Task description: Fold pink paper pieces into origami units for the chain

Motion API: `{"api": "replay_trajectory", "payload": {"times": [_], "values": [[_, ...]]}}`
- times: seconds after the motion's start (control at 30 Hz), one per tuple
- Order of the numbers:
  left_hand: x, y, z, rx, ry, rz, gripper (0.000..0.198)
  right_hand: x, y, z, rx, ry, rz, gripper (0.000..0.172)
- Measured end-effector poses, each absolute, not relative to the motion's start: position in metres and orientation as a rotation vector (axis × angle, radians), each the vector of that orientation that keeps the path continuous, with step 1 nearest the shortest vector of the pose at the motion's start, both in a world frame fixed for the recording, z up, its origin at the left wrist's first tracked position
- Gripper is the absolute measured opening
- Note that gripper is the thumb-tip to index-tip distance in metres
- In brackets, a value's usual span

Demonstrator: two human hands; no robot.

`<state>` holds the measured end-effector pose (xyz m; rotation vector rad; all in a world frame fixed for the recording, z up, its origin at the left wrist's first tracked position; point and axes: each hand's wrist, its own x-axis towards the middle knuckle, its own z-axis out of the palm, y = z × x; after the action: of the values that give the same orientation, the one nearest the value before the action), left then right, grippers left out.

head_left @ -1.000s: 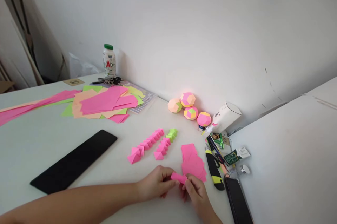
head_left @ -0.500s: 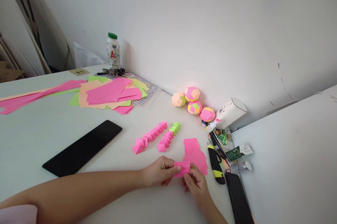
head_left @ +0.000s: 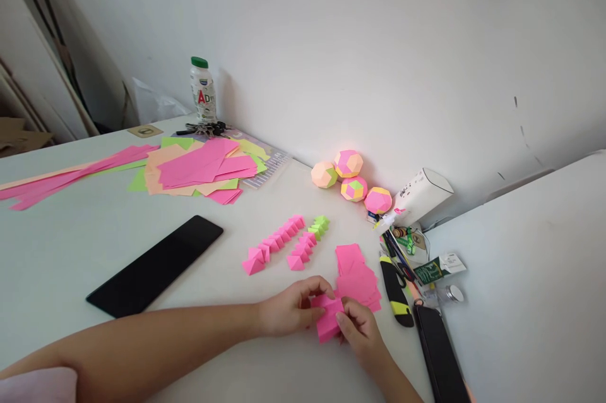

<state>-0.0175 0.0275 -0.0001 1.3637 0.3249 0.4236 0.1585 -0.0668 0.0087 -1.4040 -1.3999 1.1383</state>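
Note:
Both my hands meet over the white table near its front. My left hand (head_left: pixel 291 308) and my right hand (head_left: pixel 362 329) pinch a small pink paper square (head_left: pixel 327 319) between their fingers, and the sheet is partly unfolded. Just beyond it lies a stack of pink paper squares (head_left: pixel 357 276). Two rows of folded paper units (head_left: pixel 279 243), pink with a few green ones at the far end, lie a little further out.
A black flat pad (head_left: pixel 156 264) lies to the left. Loose coloured sheets (head_left: pixel 199 166) and pink strips (head_left: pixel 71 172) cover the back left, near a bottle (head_left: pixel 202 90) and keys. Several paper balls (head_left: pixel 353 179) sit by the wall. Pens, a cutter (head_left: pixel 398 292) and a phone (head_left: pixel 442 359) crowd the right.
The pink piece in my hands has opened from a narrow folded strip into a wider sheet and turned downward. The view has shifted slightly.

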Motion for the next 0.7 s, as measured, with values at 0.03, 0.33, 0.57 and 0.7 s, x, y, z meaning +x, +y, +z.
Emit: {"api": "replay_trajectory", "payload": {"times": [0.03,0.33,0.57,0.7], "values": [[-0.018,0.028,0.000,1.416,0.283,0.432,0.025,0.159,-0.067,0.009,-1.407,-1.425,1.129,0.035],[-0.019,0.030,0.008,1.459,0.216,0.404,0.043,0.157,-0.068,0.006,-1.400,-1.391,1.095,0.026],[-0.019,0.031,0.010,1.497,0.282,0.338,0.038,0.157,-0.069,0.009,-1.403,-1.379,1.055,0.024],[-0.019,0.029,0.013,1.670,0.294,0.368,0.024,0.156,-0.070,0.010,-1.392,-1.362,1.040,0.020]]}}
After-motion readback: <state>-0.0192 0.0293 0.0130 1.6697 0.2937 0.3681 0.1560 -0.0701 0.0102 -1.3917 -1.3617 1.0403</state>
